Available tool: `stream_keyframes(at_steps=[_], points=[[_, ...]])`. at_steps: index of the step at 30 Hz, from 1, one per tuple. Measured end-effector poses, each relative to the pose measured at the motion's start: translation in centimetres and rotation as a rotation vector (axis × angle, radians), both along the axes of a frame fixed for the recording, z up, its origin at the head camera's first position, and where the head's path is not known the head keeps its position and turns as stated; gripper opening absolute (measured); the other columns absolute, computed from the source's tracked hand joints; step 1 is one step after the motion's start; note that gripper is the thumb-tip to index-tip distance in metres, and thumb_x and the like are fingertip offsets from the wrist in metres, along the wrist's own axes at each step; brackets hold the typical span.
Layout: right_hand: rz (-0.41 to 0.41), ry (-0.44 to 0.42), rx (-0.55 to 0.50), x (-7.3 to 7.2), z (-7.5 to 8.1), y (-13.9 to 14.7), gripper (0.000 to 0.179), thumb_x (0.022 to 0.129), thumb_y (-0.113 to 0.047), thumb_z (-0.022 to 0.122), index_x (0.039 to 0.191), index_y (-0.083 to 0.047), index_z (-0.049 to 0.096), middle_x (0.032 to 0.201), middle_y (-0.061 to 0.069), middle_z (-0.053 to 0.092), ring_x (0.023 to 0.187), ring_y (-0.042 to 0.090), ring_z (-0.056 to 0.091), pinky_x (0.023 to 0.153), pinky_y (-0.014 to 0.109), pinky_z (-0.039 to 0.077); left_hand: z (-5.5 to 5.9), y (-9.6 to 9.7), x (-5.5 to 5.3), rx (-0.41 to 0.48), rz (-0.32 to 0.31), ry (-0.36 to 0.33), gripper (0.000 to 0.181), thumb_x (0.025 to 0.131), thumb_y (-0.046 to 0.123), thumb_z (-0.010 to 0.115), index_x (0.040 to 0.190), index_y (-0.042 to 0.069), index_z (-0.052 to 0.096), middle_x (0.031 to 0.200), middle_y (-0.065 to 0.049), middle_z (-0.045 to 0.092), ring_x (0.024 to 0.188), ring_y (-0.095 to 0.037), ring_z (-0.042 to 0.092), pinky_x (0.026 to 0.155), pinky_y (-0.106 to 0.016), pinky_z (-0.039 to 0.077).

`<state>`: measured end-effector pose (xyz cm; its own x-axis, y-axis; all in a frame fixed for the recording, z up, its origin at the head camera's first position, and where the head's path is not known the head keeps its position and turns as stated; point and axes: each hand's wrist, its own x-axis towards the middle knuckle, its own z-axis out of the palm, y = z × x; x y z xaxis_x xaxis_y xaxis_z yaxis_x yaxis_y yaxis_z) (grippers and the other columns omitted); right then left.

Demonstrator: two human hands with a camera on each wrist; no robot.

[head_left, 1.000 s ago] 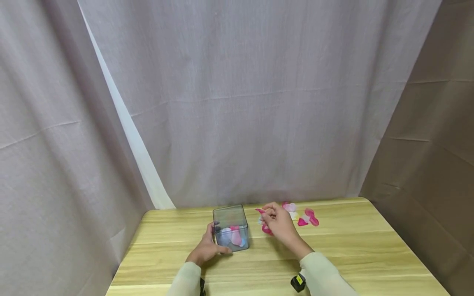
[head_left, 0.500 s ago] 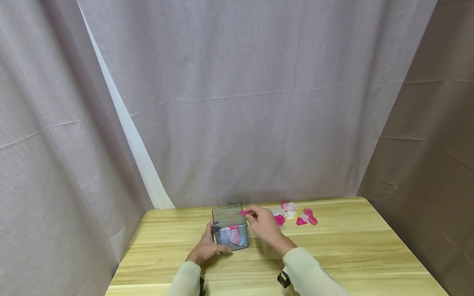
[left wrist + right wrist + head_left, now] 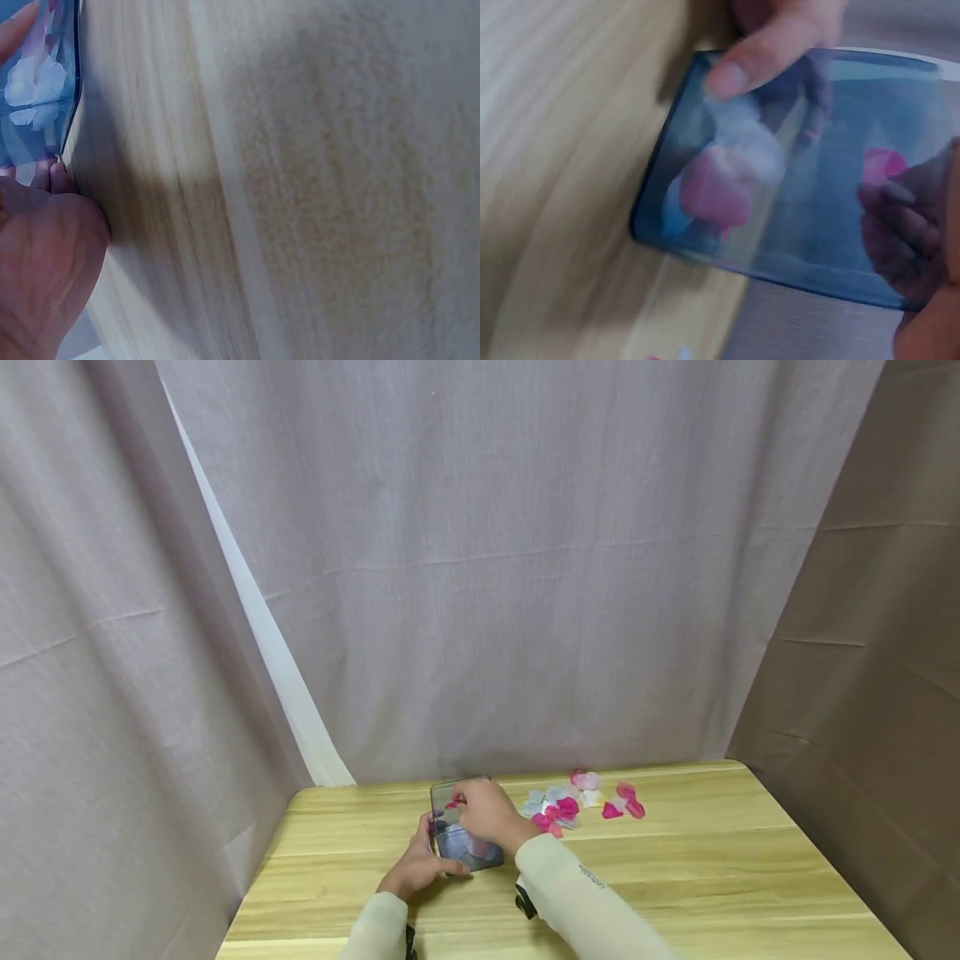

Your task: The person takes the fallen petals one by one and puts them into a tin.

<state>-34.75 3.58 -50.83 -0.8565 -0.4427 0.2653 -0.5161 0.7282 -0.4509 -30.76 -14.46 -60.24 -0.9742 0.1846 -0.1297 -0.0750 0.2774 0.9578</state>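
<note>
A clear grey-blue plastic box (image 3: pixel 482 861) stands on the table, its top open. My left hand (image 3: pixel 417 863) grips it from the left, with the thumb along the near side and the fingers behind. Through the wall, the right wrist view shows several white, pink and blue petals (image 3: pixel 716 191) at the bottom. My right hand (image 3: pixel 489 814) is at the mouth of the box, pinching a bright pink petal (image 3: pixel 883 163) between thumb and fingers. Part of the box is hidden behind this hand in the head view.
Right of the box lies a loose heap of pink, white and pale blue petals (image 3: pixel 553 814). Beyond it are more petals (image 3: pixel 625 800), pink and white. A grey curtain (image 3: pixel 480 610) hangs behind the wooden table (image 3: pixel 720 852).
My right hand has moved left from above the petal heap to the mouth of the box, carrying the pink petal. The left hand and the box have stayed in place.
</note>
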Motion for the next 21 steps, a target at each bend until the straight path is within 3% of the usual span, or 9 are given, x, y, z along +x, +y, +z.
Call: stream_keyframes(at_steps=[7,14,21], points=[[-0.066,-0.027,0.079,0.17,-0.43,-0.53,0.028,0.084,-0.009,0.07,0.109,-0.014,0.079,0.097,-0.001,0.081,0.09,0.018,0.074,0.081,0.037,0.062,0.31,0.32,0.5,-0.018,0.008,-0.002,0.111,0.071,0.012,0.094,0.16,0.017,0.029,0.154,-0.017,0.05,0.136,-0.037,0.05,0.124,-0.073,0.028],[-0.094,-0.056,0.093,0.22,-0.56,-0.59,0.019,0.092,-0.017,0.071,0.109,-0.015,0.079,0.101,-0.001,0.081,0.093,0.017,0.075,0.082,0.037,0.061,0.49,0.49,0.71,-0.008,0.0,-0.012,0.11,0.073,0.011,0.093,0.161,0.017,0.028,0.156,-0.016,0.049,0.14,-0.037,0.049,0.126,-0.072,0.026],[-0.088,-0.025,0.113,0.3,-0.45,-0.78,0.016,0.1,-0.026,0.067,0.106,-0.019,0.08,0.102,-0.002,0.081,0.099,0.021,0.074,0.088,0.04,0.061,0.64,0.32,0.63,-0.019,-0.007,-0.009,0.112,0.074,0.012,0.093,0.164,0.016,0.025,0.16,-0.018,0.045,0.143,-0.04,0.045,0.125,-0.076,0.023]])
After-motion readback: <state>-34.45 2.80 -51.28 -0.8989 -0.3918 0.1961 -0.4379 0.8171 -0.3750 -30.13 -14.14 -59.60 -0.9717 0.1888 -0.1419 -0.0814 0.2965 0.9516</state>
